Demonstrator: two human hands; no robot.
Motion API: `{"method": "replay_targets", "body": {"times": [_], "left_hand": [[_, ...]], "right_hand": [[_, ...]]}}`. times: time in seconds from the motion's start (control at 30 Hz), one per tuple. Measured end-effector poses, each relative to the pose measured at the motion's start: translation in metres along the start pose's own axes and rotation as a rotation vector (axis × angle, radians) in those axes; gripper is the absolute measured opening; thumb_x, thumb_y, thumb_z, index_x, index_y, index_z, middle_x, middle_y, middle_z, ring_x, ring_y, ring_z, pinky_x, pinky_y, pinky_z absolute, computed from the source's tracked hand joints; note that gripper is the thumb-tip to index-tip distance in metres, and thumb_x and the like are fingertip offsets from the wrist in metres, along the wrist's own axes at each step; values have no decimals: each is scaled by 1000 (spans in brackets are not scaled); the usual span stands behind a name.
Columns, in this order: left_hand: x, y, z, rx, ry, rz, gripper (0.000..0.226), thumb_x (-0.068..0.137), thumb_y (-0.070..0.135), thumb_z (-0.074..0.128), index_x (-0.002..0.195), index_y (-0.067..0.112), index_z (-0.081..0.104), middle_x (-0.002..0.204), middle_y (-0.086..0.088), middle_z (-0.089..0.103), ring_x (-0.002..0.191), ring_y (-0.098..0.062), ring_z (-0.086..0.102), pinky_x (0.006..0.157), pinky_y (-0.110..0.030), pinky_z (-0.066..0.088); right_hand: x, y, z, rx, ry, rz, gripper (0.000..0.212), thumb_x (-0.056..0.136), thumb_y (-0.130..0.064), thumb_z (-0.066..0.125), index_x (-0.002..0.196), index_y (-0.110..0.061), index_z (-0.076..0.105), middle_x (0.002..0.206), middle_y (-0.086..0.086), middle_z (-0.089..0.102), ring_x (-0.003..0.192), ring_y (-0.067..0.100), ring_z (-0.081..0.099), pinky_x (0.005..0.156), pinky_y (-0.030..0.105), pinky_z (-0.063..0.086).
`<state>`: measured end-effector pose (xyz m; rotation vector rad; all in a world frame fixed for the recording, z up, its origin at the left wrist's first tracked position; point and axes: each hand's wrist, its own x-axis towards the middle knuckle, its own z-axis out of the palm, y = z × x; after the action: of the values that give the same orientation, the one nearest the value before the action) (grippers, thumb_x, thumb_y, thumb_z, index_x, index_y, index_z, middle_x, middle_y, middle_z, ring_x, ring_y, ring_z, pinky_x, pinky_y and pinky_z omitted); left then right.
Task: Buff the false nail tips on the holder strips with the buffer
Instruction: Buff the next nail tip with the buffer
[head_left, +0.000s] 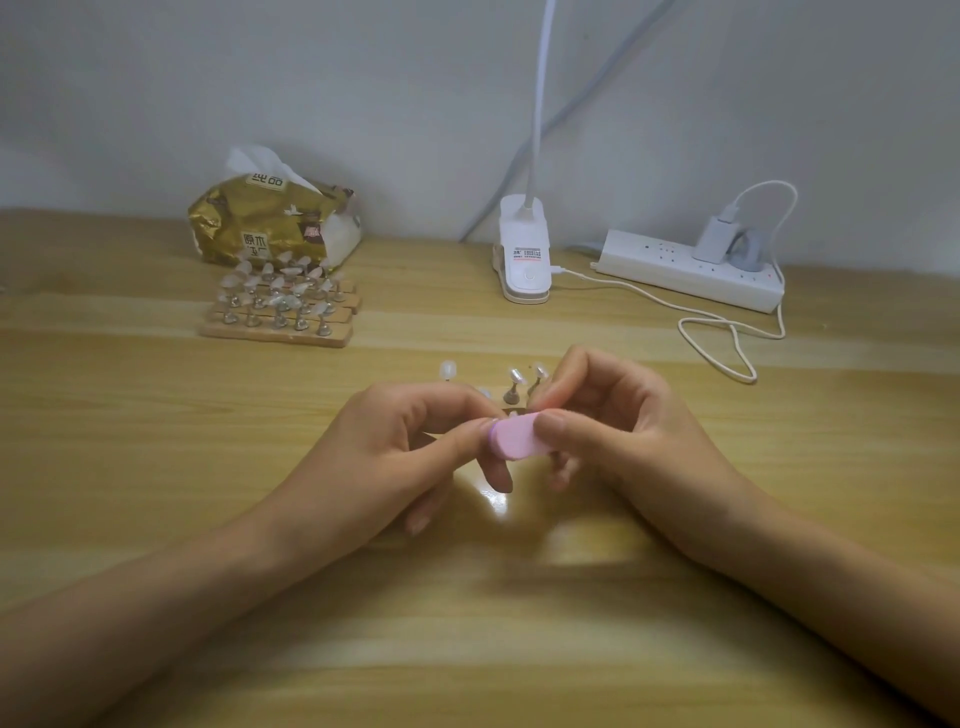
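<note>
The buffer (519, 435) is a small pink oval pad with a purplish edge, held above the table (519, 649) at centre between both hands. The right hand (618, 431) pinches its right end with thumb and forefinger. The left hand (415, 441) is curled, its thumb and forefinger closing at the buffer's left end; what they grip is hidden. 1 buffer shows. Just behind the hands, 4 nail tips (515, 375) stand on metal pegs, partly blocked by the fingers. Back left lie 4 wooden strips (275, 333) crowded with tips, before a tissue pack (270, 223). A clip lamp (524, 254), power strip (675, 270), charger (716, 236) and cable (727, 338) sit back right.
</note>
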<state>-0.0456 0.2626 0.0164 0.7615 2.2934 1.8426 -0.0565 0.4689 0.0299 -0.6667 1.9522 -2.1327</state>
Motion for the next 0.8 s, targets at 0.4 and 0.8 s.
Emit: {"method": "replay_targets", "body": {"times": [0.4,0.8], "left_hand": [[2,0,-1,-18,-6,8,19,93,35,59,88,21,71,80,-1,74,34,-10,40,41,-14,34],[1,-1,0,0,0,23,19,91,37,60,87,22,71,80,-2,74,34,-9,40,42,-14,34]], "right_hand": [[0,-1,2,12,62,5,12,79,-8,74,74,-16,67,76,5,69,58,10,61,54,18,53],[1,-4,1,17,73,19,18,75,-6,81,73,-14,66,76,3,70,60,7,63,55,18,54]]}}
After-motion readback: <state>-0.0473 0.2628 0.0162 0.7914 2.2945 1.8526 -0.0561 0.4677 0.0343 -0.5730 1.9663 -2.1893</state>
